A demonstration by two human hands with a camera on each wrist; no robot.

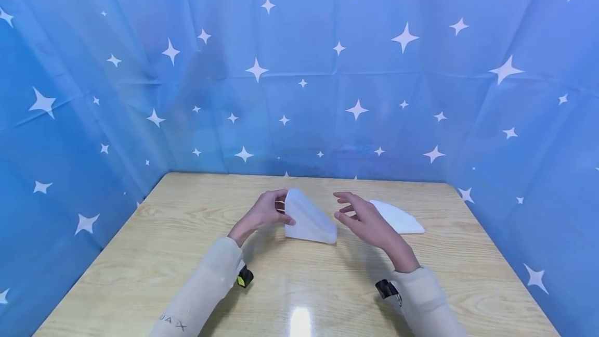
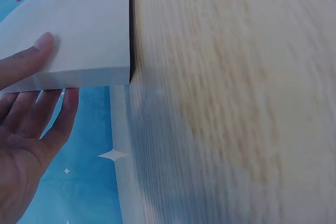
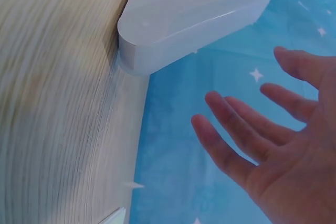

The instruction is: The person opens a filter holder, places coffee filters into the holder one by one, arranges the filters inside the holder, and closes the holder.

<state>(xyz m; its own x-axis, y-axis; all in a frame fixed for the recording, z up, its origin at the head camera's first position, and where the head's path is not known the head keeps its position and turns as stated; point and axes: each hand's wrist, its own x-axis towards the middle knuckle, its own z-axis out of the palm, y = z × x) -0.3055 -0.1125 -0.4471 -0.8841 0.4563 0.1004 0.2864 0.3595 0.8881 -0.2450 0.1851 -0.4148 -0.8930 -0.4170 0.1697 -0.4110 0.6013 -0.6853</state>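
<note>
A white wedge-shaped piece [image 1: 309, 217] with rounded corners stands on edge on the table. My left hand [image 1: 268, 209] grips its left side. In the left wrist view the thumb presses on the broad face of the white wedge [image 2: 92, 24], and the fingers lie behind it. My right hand [image 1: 367, 221] is held in the air right of the wedge, fingers spread and loosely bent. The right wrist view shows a gap between this right hand [image 3: 294, 145] and the wedge [image 3: 184, 24]. A second white piece [image 1: 398, 218], flat with a curved edge, lies behind the right hand, which partly hides it.
The wooden table [image 1: 196, 285] reaches back to a blue curtain [image 1: 299, 98] with white stars, which also hangs along both sides. Bright light reflects off the tabletop near the front. A small dark device [image 1: 245, 276] sits at the left wrist, another [image 1: 386, 289] at the right.
</note>
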